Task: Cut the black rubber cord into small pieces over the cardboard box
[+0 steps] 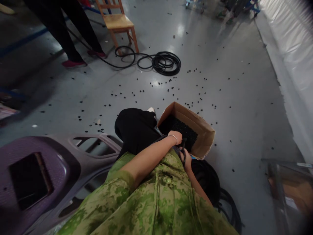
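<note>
My left hand, with a bracelet at the wrist, is closed just over the near side of an open cardboard box. It appears to grip a black hose, mostly hidden by the hand and forearm. Close beside it, my right hand is wrapped round dark-handled scissors, whose blades point up toward the left fist; their fine detail is blurred. Small black pieces cover the bottom of the box. Below the box, next to my right forearm, lies a thick coil of black hose.
Black bits are scattered across the grey floor. Ahead lies another hose coil, near a wooden chair and a standing person's legs. A phone rests on a purple plastic chair at left. A clear bin stands right.
</note>
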Action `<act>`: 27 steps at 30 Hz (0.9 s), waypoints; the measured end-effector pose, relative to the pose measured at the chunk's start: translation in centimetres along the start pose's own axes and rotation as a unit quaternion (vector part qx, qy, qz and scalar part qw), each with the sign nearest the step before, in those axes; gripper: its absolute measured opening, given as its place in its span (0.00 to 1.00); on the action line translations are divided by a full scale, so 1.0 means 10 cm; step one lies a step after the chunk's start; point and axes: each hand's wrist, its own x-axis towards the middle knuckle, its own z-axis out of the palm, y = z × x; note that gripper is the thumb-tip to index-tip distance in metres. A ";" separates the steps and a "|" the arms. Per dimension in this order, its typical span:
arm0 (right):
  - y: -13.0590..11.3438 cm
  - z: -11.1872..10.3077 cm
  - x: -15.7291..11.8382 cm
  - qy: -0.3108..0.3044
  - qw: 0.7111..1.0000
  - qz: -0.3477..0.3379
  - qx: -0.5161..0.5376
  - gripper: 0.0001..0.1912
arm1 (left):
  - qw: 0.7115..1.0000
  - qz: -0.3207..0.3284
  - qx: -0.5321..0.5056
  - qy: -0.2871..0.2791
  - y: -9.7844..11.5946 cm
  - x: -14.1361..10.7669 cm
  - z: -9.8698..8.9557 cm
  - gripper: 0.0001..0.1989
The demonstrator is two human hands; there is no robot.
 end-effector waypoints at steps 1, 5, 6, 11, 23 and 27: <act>0.02 0.01 0.00 0.002 1.000 0.001 -0.013 0.23 | 1.000 -0.004 0.001 -0.001 0.00 -0.01 -0.01 0.18; 0.09 0.05 0.01 0.023 0.999 0.006 -0.032 0.24 | 1.000 -0.017 -0.006 -0.007 0.01 -0.04 -0.03 0.18; 0.11 0.06 0.01 0.026 0.999 0.006 -0.031 0.25 | 1.000 -0.017 -0.006 -0.010 0.00 -0.04 -0.03 0.18; 0.12 0.07 0.01 0.030 0.999 0.001 -0.019 0.26 | 1.000 -0.024 0.000 -0.001 -0.01 0.00 0.00 0.18; 0.08 0.02 0.03 -0.009 1.000 0.006 -0.015 0.27 | 0.998 -0.034 -0.039 0.036 -0.02 -0.02 -0.05 0.19; 0.09 -0.02 0.05 -0.017 0.999 0.002 -0.036 0.26 | 0.997 -0.036 -0.051 0.040 -0.03 -0.03 -0.06 0.18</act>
